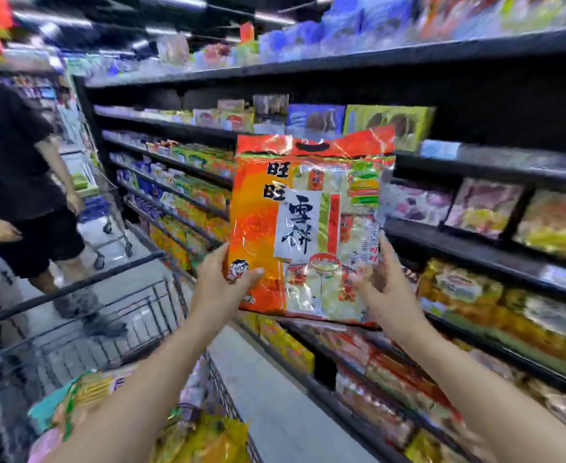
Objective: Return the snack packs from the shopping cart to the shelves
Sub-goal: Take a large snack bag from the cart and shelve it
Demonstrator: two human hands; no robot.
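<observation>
A large orange and white snack pack point(308, 222) with black characters stands upright in the air in front of the black shelves point(475, 248). My left hand point(225, 282) grips its lower left corner, thumb on the front. My right hand point(385, 282) holds the lower right edge with fingers curled behind it. Below, the wire shopping cart point(108, 315) holds more snack packs point(114, 406), partly hidden by my left forearm.
Shelves full of coloured snack bags run along the right side on several levels. A person in black clothes point(17, 182) stands at the left beside the cart. A second small cart point(101, 212) sits farther down the aisle. Grey floor shows between cart and shelves.
</observation>
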